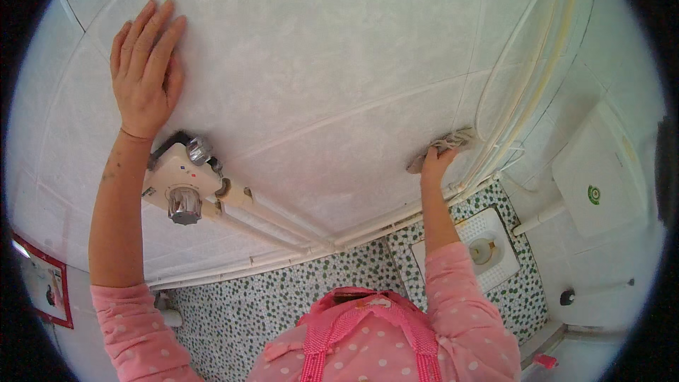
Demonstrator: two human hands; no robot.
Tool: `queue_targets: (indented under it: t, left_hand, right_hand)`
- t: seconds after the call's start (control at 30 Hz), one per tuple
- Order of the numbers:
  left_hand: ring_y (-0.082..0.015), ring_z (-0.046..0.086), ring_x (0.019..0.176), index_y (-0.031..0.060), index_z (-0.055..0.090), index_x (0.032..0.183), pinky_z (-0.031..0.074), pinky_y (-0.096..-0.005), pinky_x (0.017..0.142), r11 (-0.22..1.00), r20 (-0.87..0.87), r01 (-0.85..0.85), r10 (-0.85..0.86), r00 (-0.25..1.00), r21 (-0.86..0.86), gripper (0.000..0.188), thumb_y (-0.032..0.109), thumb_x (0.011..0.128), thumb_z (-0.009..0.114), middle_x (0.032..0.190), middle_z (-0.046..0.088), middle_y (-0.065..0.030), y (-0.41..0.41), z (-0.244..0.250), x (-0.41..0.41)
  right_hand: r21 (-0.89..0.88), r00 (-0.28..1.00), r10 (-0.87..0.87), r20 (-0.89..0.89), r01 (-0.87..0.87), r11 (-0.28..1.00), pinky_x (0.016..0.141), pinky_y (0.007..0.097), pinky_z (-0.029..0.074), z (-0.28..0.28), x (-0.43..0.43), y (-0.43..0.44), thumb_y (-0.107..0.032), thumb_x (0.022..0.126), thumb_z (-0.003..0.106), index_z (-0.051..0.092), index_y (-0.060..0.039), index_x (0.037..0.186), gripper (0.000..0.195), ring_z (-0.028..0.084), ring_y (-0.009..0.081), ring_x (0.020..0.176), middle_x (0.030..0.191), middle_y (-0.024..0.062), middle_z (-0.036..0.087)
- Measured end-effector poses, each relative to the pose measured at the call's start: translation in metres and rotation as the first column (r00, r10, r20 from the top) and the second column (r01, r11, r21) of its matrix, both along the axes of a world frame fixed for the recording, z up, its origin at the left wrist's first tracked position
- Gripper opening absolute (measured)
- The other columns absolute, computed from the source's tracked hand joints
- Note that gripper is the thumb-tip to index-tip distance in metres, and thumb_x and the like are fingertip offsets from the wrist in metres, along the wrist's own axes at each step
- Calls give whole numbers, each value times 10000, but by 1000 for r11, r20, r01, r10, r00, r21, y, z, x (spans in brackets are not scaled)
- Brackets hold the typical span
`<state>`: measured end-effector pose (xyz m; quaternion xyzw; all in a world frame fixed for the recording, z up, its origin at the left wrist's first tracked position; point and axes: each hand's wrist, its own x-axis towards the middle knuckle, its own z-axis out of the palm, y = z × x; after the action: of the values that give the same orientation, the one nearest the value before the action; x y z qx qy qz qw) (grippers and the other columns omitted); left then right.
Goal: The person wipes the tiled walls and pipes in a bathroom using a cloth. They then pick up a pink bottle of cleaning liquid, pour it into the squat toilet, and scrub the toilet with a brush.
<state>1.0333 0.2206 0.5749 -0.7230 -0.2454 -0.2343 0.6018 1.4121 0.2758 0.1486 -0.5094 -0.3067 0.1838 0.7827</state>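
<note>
My left hand (146, 69) lies against the white tiled wall (318, 63) at the upper left, its fingers a little apart and nothing seen in it. Just below it, a cream shower mixer valve (183, 175) with clear and chrome knobs is mounted on the wall. My right hand (439, 162) holds a crumpled grey cloth (453, 139) against the wall's lower right part, close to the pipes. Part of the cloth is hidden by the fingers.
White pipes (286, 231) run along the wall's foot. Below are a green-and-white pebble-pattern floor (276, 307) and a squat toilet (490, 249). At right hangs a white cistern (599, 175). A red-framed mirror (68, 297) is at far left.
</note>
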Motion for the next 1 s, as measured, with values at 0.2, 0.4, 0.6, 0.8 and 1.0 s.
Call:
queue_targets:
  t: [0.2,0.4,0.6,0.8,1.0]
  left_hand:
    - [-212,453,1283,115,607,1197,315,-394,1079,1000,-3,-23,23,1000,8,381,50,826,545,1329,538,-44,-1,0,-2]
    - [-202,463,1275,120,614,1189,321,-379,1073,1000,-8,-13,13,1000,-1,379,47,823,550,1324,544,-36,0,2,-7]
    - [-210,466,1273,116,616,1183,314,-381,1078,996,-4,-84,84,996,-13,383,36,814,547,1315,554,-41,-11,-9,-30]
    - [-211,472,1266,117,616,1183,316,-379,1081,1000,-18,-20,20,1000,13,370,46,828,542,1315,555,-43,1,-2,-6]
    - [-205,469,1268,121,613,1193,324,-375,1078,999,-28,-31,31,999,15,370,55,836,544,1318,553,-36,-3,-3,-10]
  right_hand:
    - [-80,857,162,-490,-229,970,1101,381,219,-23,-180,-52,-71,784,570,74,18,1460,843,246,299,1320,1442,197,190]
    - [-164,541,354,-763,-692,703,1025,367,308,-20,-267,-96,-224,864,587,187,-11,1412,711,369,234,1202,1354,123,362]
    - [-256,674,106,-731,-414,874,976,411,363,-45,-169,-52,-36,867,498,219,36,1350,562,422,278,1097,1262,151,404]
    - [-306,939,12,-343,-124,944,889,374,405,-103,41,19,-117,910,455,297,20,1329,468,468,257,1022,1218,171,446]
    - [-292,896,-29,-443,-113,950,886,370,404,-157,-51,26,-70,902,444,273,32,1316,459,455,249,1025,1198,162,448]
